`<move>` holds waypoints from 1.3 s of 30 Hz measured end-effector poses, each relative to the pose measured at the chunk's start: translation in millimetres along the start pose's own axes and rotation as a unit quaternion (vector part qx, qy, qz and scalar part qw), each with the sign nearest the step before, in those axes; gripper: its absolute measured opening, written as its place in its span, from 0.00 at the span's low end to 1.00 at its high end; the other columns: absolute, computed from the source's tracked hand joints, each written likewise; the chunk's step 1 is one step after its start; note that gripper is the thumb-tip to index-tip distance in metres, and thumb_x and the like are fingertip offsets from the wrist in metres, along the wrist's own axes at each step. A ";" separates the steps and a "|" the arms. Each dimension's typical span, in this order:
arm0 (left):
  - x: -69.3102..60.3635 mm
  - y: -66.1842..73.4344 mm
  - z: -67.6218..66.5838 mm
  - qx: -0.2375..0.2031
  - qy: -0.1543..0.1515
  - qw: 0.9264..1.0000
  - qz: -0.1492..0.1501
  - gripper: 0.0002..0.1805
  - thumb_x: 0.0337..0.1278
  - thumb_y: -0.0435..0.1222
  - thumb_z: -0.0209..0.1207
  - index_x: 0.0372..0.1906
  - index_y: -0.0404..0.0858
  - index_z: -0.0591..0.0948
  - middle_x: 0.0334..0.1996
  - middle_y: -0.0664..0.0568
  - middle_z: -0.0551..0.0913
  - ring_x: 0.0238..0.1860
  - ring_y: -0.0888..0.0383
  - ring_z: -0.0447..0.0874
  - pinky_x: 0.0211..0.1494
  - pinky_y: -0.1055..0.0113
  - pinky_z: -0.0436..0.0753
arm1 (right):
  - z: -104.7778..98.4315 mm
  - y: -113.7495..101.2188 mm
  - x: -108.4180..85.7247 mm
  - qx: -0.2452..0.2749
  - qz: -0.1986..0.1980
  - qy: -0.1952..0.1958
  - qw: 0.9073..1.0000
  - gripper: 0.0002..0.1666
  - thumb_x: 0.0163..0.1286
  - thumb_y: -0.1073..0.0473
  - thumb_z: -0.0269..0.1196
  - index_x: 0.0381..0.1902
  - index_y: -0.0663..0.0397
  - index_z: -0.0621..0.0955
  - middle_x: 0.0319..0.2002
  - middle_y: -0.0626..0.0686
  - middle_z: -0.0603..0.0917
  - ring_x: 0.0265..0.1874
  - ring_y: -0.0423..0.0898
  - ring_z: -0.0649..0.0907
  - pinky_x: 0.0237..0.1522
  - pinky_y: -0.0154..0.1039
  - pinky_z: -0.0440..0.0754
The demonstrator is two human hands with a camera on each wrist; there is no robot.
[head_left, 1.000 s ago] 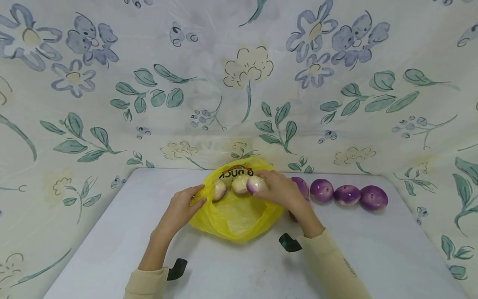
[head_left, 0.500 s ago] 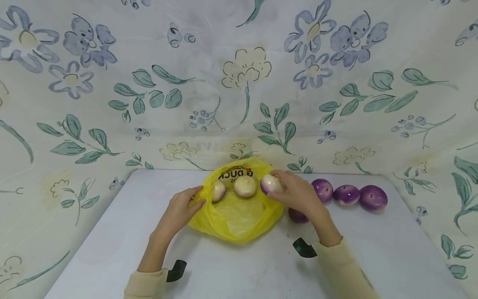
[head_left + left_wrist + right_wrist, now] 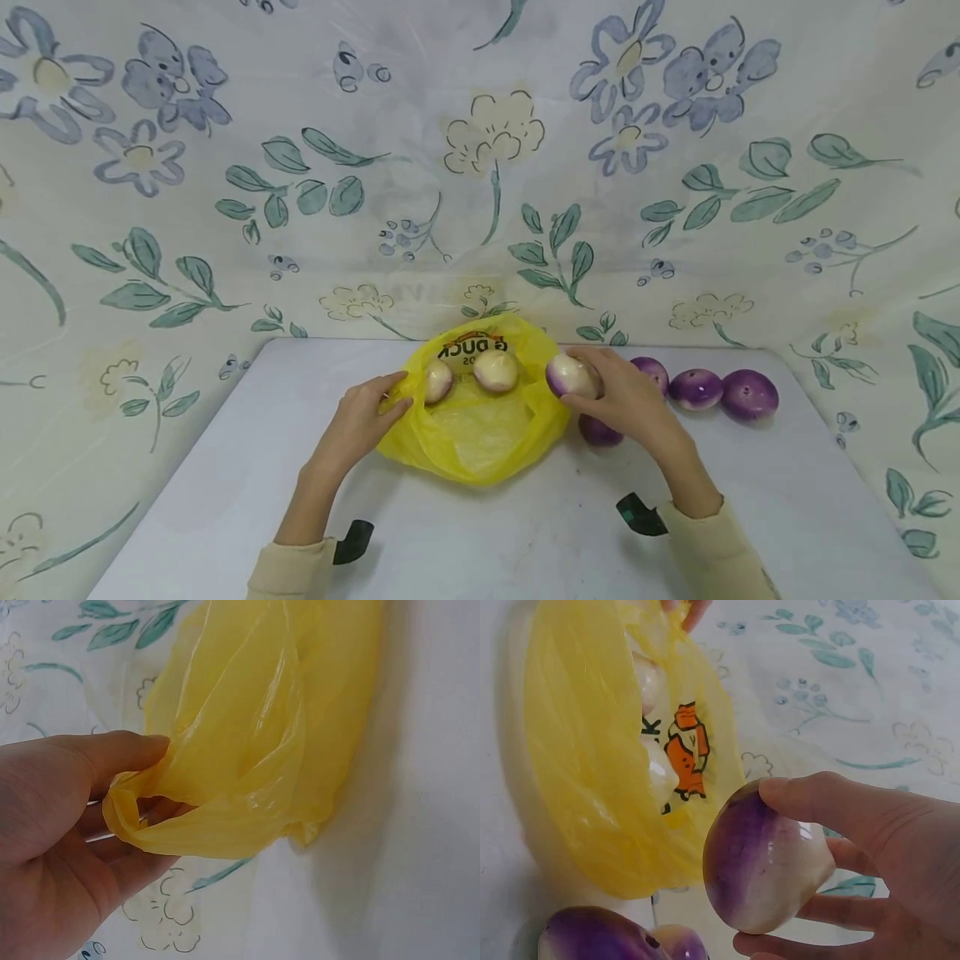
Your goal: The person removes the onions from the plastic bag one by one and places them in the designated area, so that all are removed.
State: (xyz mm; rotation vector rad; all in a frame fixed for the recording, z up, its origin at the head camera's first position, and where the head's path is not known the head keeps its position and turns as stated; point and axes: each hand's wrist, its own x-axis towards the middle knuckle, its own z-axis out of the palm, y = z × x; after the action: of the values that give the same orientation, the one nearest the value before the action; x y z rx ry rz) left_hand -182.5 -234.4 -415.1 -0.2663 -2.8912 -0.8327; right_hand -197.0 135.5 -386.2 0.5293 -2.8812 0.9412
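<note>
An open yellow plastic bag (image 3: 480, 454) with dark printing lies on the table. Its left rim is pinched by my left hand (image 3: 366, 417); in the left wrist view the thumb (image 3: 124, 754) and fingers have the thin plastic between them. Inside the bag sit two turnips, one in the middle (image 3: 497, 370) and one at the left (image 3: 438, 381). My right hand (image 3: 626, 396) holds a purple-and-white turnip (image 3: 761, 862) just off the bag's right edge, with thumb and fingers around it. Below that hand, a purple turnip (image 3: 599, 431) rests beside the bag.
More purple turnips stand in a row on the right of the white table (image 3: 480, 542): one partly behind the right hand (image 3: 652, 375), a middle one (image 3: 696, 390) and an end one (image 3: 750, 396). A flowered sheet (image 3: 420, 167) hangs behind the table.
My right hand has moved right with the turnip, from above the bag's inside to past its right edge. The middle turnip in the bag shows fully. My left hand has stayed on the rim.
</note>
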 end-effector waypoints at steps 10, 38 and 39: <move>-0.7 3.2 -1.1 -0.005 -0.005 1.000 -0.006 0.26 0.64 0.36 0.61 0.64 0.32 0.74 0.60 0.36 0.79 0.58 0.42 0.80 0.60 0.48 0.81 | -11.2 13.5 -16.3 -0.034 0.021 0.005 0.999 0.39 0.60 0.39 0.69 0.67 0.38 0.72 0.64 0.51 0.77 0.53 0.55 0.81 0.53 0.58 0.83; -0.2 0.6 0.4 -0.001 -0.001 1.000 -0.006 0.26 0.63 0.36 0.62 0.64 0.32 0.75 0.60 0.36 0.79 0.59 0.41 0.80 0.61 0.47 0.81 | -23.6 51.3 -31.3 -0.051 0.037 0.023 0.998 0.39 0.60 0.42 0.70 0.66 0.45 0.72 0.59 0.59 0.79 0.48 0.55 0.82 0.45 0.55 0.84; -0.3 0.8 0.4 0.000 -0.001 1.000 -0.005 0.26 0.63 0.36 0.62 0.64 0.32 0.75 0.60 0.36 0.79 0.59 0.41 0.80 0.61 0.48 0.81 | -24.6 51.8 -31.7 -0.052 0.040 0.021 0.998 0.39 0.60 0.42 0.69 0.67 0.45 0.72 0.59 0.59 0.79 0.47 0.55 0.81 0.44 0.54 0.84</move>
State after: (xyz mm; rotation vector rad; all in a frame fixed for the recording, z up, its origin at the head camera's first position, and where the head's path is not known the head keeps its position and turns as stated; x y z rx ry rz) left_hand -182.0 -233.6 -415.2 -0.2522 -2.8971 -0.8358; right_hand -186.0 198.4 -400.5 0.3840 -2.9126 0.7955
